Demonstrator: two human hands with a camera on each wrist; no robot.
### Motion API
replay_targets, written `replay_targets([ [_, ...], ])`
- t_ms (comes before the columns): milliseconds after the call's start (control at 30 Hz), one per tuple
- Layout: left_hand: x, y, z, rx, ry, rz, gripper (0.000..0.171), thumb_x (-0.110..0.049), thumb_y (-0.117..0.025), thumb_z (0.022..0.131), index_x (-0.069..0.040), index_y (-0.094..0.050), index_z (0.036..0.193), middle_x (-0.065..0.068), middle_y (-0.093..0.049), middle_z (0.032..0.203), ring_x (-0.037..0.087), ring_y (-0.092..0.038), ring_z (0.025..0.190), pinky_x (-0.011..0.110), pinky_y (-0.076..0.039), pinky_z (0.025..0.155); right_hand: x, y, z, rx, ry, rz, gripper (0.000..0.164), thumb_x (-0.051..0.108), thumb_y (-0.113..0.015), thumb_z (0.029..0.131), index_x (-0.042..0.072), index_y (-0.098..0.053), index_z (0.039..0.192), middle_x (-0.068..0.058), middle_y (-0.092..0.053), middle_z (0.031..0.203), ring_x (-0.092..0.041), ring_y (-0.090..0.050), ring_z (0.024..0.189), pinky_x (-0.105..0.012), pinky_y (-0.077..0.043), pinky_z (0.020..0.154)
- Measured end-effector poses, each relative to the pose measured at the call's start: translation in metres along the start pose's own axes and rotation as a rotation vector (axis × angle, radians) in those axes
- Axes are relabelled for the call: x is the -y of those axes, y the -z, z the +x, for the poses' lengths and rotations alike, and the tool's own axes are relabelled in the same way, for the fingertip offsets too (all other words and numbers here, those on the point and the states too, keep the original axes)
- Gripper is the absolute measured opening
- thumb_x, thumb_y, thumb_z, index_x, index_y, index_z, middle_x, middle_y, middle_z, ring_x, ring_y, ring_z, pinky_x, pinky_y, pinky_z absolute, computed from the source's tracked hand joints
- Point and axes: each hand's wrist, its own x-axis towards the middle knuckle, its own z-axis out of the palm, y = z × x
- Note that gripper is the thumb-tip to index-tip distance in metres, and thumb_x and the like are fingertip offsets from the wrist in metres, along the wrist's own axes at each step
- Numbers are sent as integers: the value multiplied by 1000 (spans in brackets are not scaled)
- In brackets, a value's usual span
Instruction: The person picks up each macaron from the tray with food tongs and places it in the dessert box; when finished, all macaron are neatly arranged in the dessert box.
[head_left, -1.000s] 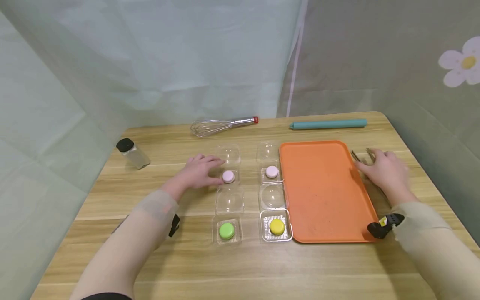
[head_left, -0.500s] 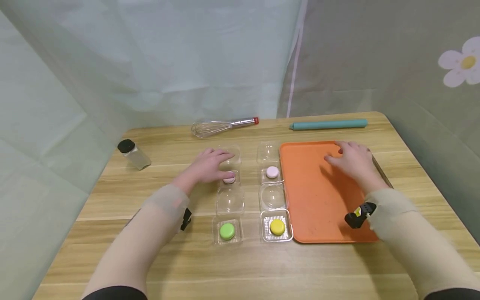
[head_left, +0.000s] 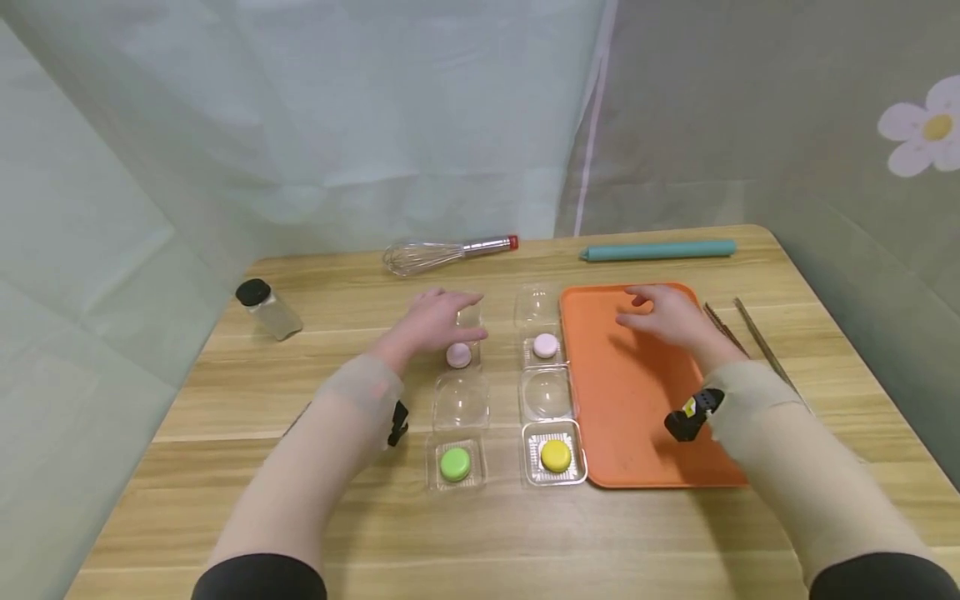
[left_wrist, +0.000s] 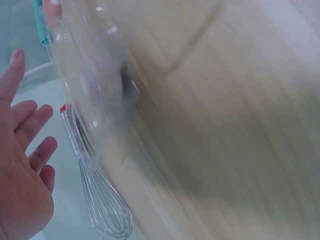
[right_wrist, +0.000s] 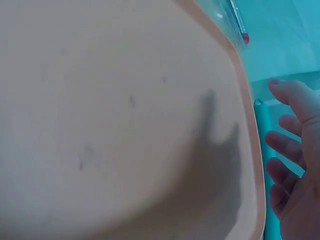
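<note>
Four clear boxes with flipped-back lids are set out in two columns, and a small macaron is held in each. In the left column, a pink macaron [head_left: 458, 357] is seen at the rear and a green macaron [head_left: 455, 464] at the front; in the right column, another pink macaron [head_left: 546, 346] is placed behind a yellow macaron [head_left: 556, 457]. The lid of the left rear box [head_left: 472, 316] is partly covered from view by the left hand [head_left: 433, 323], which is poised above it with the grip released and the fingers loosely extended. The right hand [head_left: 663, 318] is held over the far part of an orange tray [head_left: 637, 442], its grip likewise loose and unclosed.

The tray is laid right beside the right column. A pair of metal tongs [head_left: 763, 342] is laid along its other side, partly hidden by the right forearm. Farther back, a whisk [head_left: 427, 257] and a teal rolling pin [head_left: 660, 250] are laid near the rear edge, and a black-lidded jar [head_left: 270, 310] is tipped on its side at far left.

Everything is carried by a wood-grained bench [head_left: 420, 550], which is enclosed by pale and grey cloth [head_left: 337, 125], a white flower [head_left: 933, 127] being printed at right.
</note>
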Motion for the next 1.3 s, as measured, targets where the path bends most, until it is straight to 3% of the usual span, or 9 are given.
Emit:
replay_targets([
  [167, -14, 0, 14, -2, 34, -14, 73, -50, -61, 86, -14, -37, 144, 4, -40, 145, 33, -28, 132, 50, -12, 109, 9, -6, 7, 28, 11, 14, 66, 39, -61, 89, 3, -40, 140, -22, -50, 128, -38, -47, 113, -53, -37, 93],
  [500, -30, -5, 35, -11, 60, -37, 71, -49, -63, 85, -16, -39, 143, 0, -43, 143, 32, -31, 127, 48, -17, 103, 32, -18, 24, 79, 12, 82, 64, 35, -62, 89, 6, -39, 142, -20, -47, 131, -37, -44, 117, -52, -36, 95],
  [800, -37, -16, 39, -14, 127, -79, 71, -51, -63, 84, -18, -40, 142, -1, -48, 139, 28, -35, 120, 43, -21, 94, 43, -27, 37, 90, 33, 90, 63, 31, -62, 90, 3, -38, 142, -22, -48, 131, -38, -45, 117, -52, -36, 96],
  [1133, -43, -21, 47, -34, 142, -70, 70, -51, -62, 84, -18, -41, 142, -1, -45, 141, 30, -32, 125, 43, -21, 96, 49, -40, 50, 69, 23, 138, 64, 29, -64, 89, 1, -39, 140, -22, -50, 128, -36, -46, 115, -49, -35, 99],
  [1300, -45, -24, 51, -44, 144, -68, 71, -51, -64, 83, -17, -41, 142, 0, -47, 140, 26, -34, 119, 40, -22, 93, 48, -46, 54, 55, 8, 176, 65, 27, -65, 88, -1, -38, 140, -22, -50, 128, -36, -46, 116, -47, -35, 100],
])
